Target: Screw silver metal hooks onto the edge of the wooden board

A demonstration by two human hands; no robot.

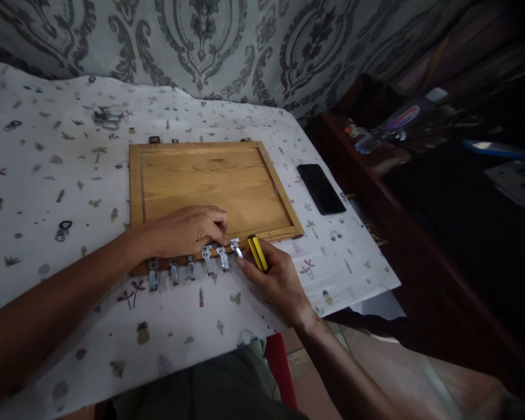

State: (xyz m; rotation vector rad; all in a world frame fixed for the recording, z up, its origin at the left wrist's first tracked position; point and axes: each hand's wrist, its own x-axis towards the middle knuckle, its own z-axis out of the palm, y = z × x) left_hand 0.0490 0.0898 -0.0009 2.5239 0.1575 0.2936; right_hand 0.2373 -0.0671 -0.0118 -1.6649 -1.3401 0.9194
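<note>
A wooden framed board [201, 175] lies flat on the table. Along its near edge sits a row of small metal hooks [208, 261], hanging past the wood toward me. My left hand [196, 227] rests on that edge with its fingers curled, the fingertips beside the rightmost hook [234, 244]. Whether they pinch something is hidden. In my right hand [277, 274] is a yellow-and-black utility knife [257, 253], its handle gripped between thumb and fingers. The thumb side of this hand is close to the same hook; a shiny bit there is too small to make out.
To the board's right lies a black phone [321, 188]. A small heap of metal pieces [108, 116] is at the back left of the patterned tablecloth [61, 175]. Beyond the table's right edge, a plastic bottle [400, 119] lies on dark wooden furniture [376, 192]. A patterned curtain [201, 46] hangs behind.
</note>
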